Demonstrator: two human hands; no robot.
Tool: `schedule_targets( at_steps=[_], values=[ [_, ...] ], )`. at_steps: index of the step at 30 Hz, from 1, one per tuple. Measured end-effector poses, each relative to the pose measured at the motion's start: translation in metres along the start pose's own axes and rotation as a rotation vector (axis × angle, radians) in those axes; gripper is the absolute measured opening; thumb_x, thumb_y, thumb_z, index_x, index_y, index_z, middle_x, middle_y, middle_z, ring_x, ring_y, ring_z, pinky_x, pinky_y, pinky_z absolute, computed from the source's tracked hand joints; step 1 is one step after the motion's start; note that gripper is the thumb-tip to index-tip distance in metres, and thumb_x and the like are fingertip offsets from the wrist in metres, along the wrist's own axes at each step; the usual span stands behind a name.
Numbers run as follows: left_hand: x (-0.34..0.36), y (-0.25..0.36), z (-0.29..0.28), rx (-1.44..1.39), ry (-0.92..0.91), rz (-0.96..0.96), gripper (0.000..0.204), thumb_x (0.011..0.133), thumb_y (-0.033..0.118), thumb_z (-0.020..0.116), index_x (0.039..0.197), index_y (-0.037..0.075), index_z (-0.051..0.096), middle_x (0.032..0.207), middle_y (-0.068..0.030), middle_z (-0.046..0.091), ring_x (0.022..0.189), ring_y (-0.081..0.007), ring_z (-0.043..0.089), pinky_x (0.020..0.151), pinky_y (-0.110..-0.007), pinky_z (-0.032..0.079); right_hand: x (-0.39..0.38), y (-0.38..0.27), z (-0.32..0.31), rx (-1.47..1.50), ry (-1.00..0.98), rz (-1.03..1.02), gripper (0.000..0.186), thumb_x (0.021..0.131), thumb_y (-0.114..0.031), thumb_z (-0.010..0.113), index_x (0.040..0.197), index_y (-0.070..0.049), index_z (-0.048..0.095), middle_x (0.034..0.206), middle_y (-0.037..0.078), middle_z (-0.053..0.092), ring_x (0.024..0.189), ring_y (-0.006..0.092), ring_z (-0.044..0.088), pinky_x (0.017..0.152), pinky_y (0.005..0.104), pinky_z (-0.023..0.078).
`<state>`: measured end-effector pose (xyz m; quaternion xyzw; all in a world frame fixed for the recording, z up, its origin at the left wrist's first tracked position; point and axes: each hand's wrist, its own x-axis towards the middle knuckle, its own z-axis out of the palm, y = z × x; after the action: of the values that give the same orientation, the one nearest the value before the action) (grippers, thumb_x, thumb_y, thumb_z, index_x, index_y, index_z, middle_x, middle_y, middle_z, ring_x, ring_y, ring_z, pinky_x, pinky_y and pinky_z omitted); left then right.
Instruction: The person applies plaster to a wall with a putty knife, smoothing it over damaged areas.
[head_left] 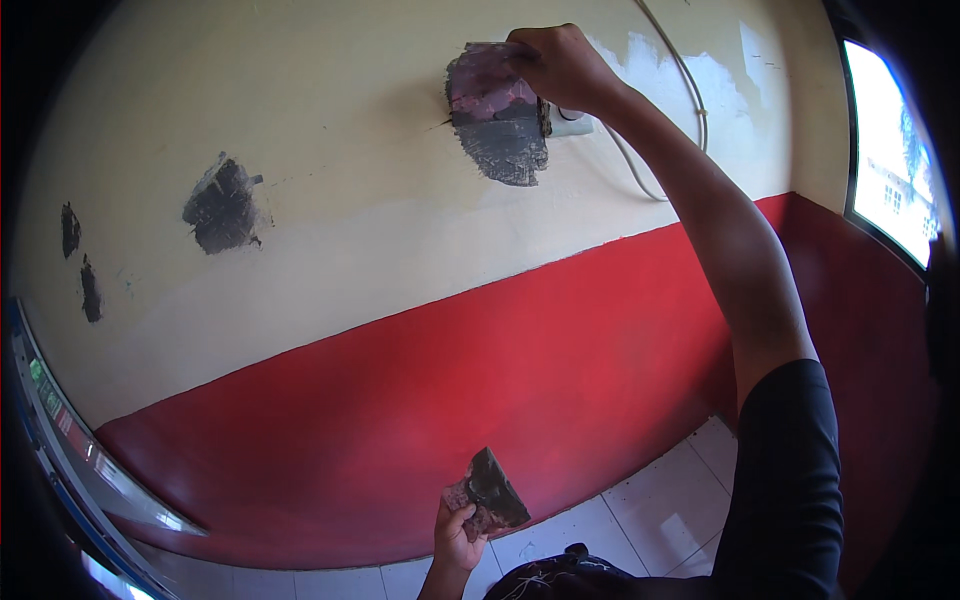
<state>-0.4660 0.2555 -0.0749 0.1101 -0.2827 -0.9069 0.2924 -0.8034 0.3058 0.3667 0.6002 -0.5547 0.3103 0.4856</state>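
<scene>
My right hand [565, 68] reaches up to the cream wall [330, 110], its fingers closed on a flat pinkish putty scraper [490, 85]. The scraper lies against a dark grey putty patch [500, 150] and covers its upper part. Low in front of me, my left hand [458, 535] grips a second putty scraper [495, 492]. Dark grey putty is smeared over that blade, which is held away from the wall. The thumb lies across its stained lower end.
A switch box [572, 124] and a loose cable [690, 75] are right of the patch. Other grey patches [225, 205] mark the wall leftward. Below runs a red wall band [480, 370] above white floor tiles [660, 505]. A framed panel [90, 450] stands left; a window [890, 150] is right.
</scene>
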Motion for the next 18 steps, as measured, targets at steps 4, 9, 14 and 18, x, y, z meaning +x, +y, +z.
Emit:
schedule_targets(
  at_steps=[4,9,14,18],
  values=[
    [-0.002,0.000,-0.009,0.010,-0.004,-0.001,0.051,0.079,-0.001,0.043,0.128,0.008,0.035,0.116,-0.0137,0.053,0.099,-0.0283,0.061,0.065,-0.043,0.061,0.011,-0.004,-0.013,-0.152,0.101,-0.006,0.015,0.080,-0.009,0.063,0.090,0.001,0.064,0.071,0.015,0.064,0.062,0.0254,0.062,0.058,0.0348,0.049],
    [-0.005,0.008,0.001,0.002,0.060,0.035,0.048,0.079,0.000,0.044,0.126,0.010,0.037,0.115,-0.0124,0.054,0.099,-0.0275,0.061,0.064,-0.042,0.061,0.017,-0.017,-0.038,-0.008,0.089,0.261,0.015,0.075,-0.010,0.062,0.082,0.002,0.061,0.070,0.019,0.063,0.062,0.0280,0.062,0.058,0.0366,0.047],
    [-0.003,0.006,-0.006,0.024,0.010,0.009,0.048,0.080,0.000,0.044,0.126,0.010,0.037,0.115,-0.0116,0.054,0.100,-0.0269,0.061,0.064,-0.042,0.061,0.001,-0.005,-0.036,0.146,-0.119,0.208,0.021,0.080,-0.012,0.066,0.095,0.002,0.063,0.071,0.005,0.064,0.062,0.0130,0.060,0.059,0.0312,0.049],
    [-0.006,0.007,-0.001,0.020,0.013,0.005,0.049,0.080,0.000,0.044,0.128,0.011,0.036,0.115,-0.0117,0.054,0.101,-0.0268,0.060,0.064,-0.042,0.061,-0.016,-0.013,-0.010,0.024,-0.167,0.163,0.018,0.078,-0.016,0.057,0.086,-0.001,0.062,0.075,0.018,0.063,0.071,0.0339,0.062,0.068,0.0390,0.049]
  ],
)
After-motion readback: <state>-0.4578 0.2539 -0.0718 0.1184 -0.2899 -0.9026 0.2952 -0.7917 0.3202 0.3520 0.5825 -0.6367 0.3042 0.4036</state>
